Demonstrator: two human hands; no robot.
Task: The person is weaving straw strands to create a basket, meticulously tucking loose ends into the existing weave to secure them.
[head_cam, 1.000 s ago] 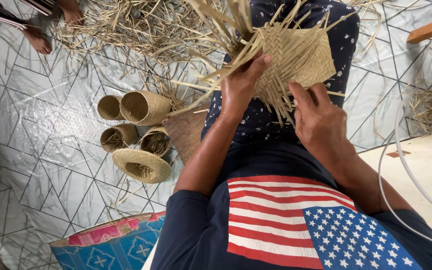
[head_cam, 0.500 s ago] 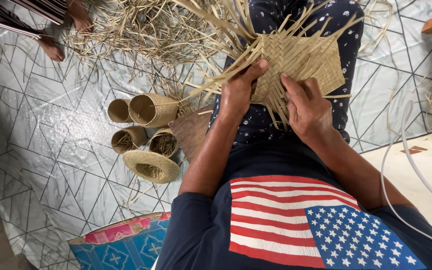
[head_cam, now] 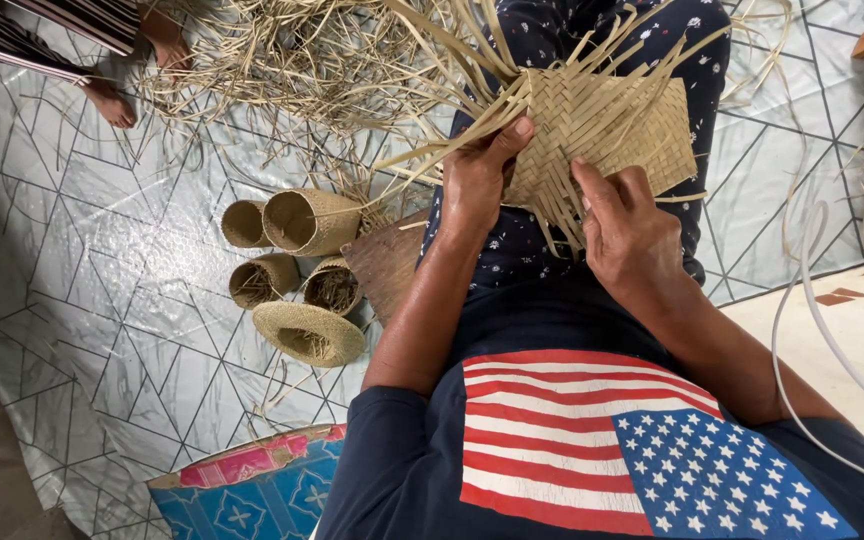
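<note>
Both hands grip the mat [head_cam: 602, 125]: left hand [head_cam: 477, 180] pinches its edge, right hand [head_cam: 627, 235] clasps loose strips [head_cam: 557, 215].

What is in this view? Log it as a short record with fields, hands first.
left hand: grips the near left edge of the woven straw panel, thumb on top
right hand: pinches loose strips at the panel's lower edge
panel: partly woven, unwoven strips fanning out up and left
floor left: woven cylinders lying in a cluster, a woven hat beside them
top: loose straw pile; another person's feet at upper left
right: white cable
</note>
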